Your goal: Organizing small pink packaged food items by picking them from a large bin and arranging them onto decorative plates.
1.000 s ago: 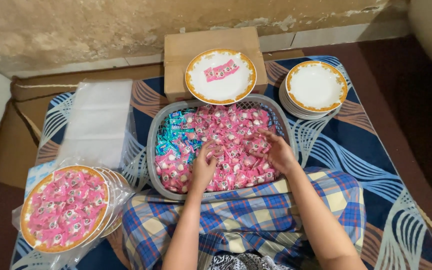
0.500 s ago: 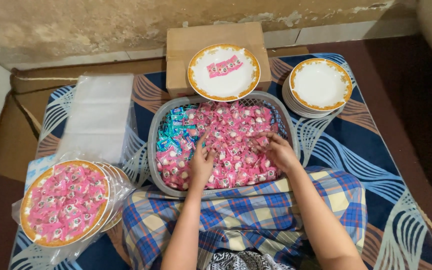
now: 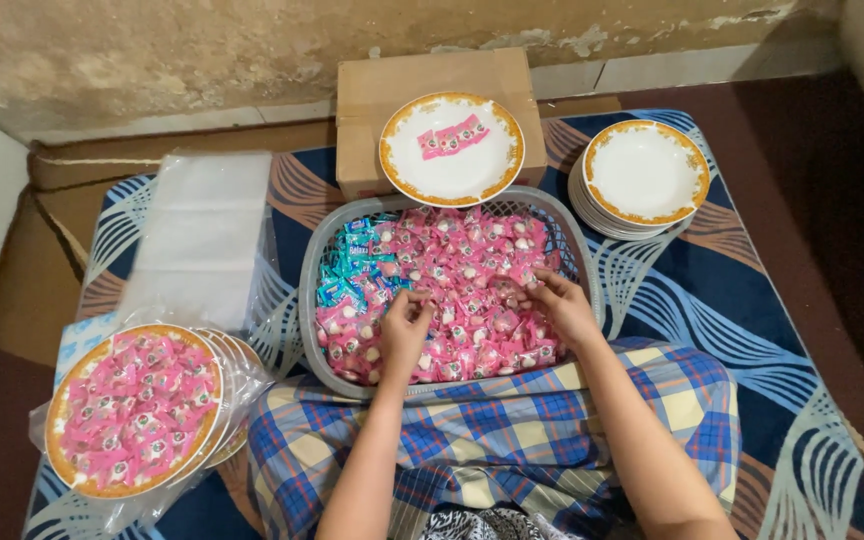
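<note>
Two bare hands rest in a grey mesh basket point(image 3: 314, 300) heaped with small wrapped candies, mostly pink point(image 3: 472, 290), with a cluster of blue ones point(image 3: 352, 265) at its far left side. The left hand point(image 3: 404, 332) lies palm down on the pink wrappers, its fingers curled narrowly over a few pieces; whether its grip is closed on one I cannot tell. The right hand point(image 3: 560, 305) sits just beside it toward the basket's right wall, fingertips pinched together among the candies. The basket stands on a blue patterned mat point(image 3: 752, 320), touching the checked cloth point(image 3: 512, 430) over the person's lap. Beyond it, a gold-rimmed white plate point(image 3: 452, 175) with a few pink candies sits on a cardboard box point(image 3: 392, 85). A stack of bare matching plates point(image 3: 644, 175) lies to the right. At the left are a plate filled with pink candies inside a clear bag point(image 3: 137, 410) and a pile of clear plastic bags point(image 3: 207, 225).
</note>
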